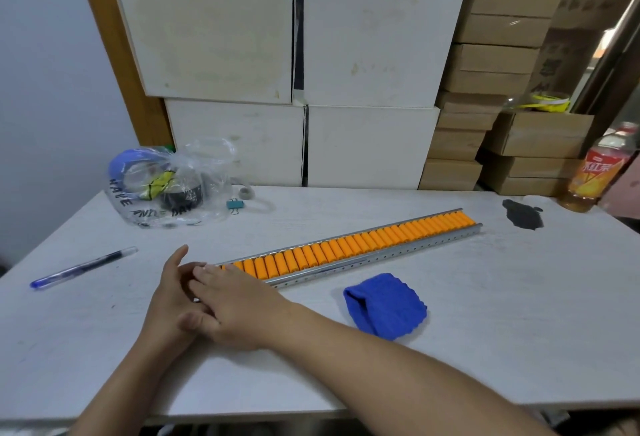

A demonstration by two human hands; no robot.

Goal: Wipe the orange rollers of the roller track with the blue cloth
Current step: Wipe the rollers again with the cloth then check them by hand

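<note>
— White table (450,331), boxes stacked behind. Why both hands on the roller track's (346,252) near end?

— Steadying it, perhaps; left hand (169,297) and right hand (232,307) lie flat, holding nothing. Blue cloth (384,306) waits beside, untouched.

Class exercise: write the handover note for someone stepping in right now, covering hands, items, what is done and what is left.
Left hand and right hand: both empty, open, resting together at the near end of the long metal roller track with orange rollers.
Folded blue cloth: on the white table, beside the track, untouched by either hand.
Done: no wiping evident.
Left: pick up the cloth, wipe all rollers.
</note>
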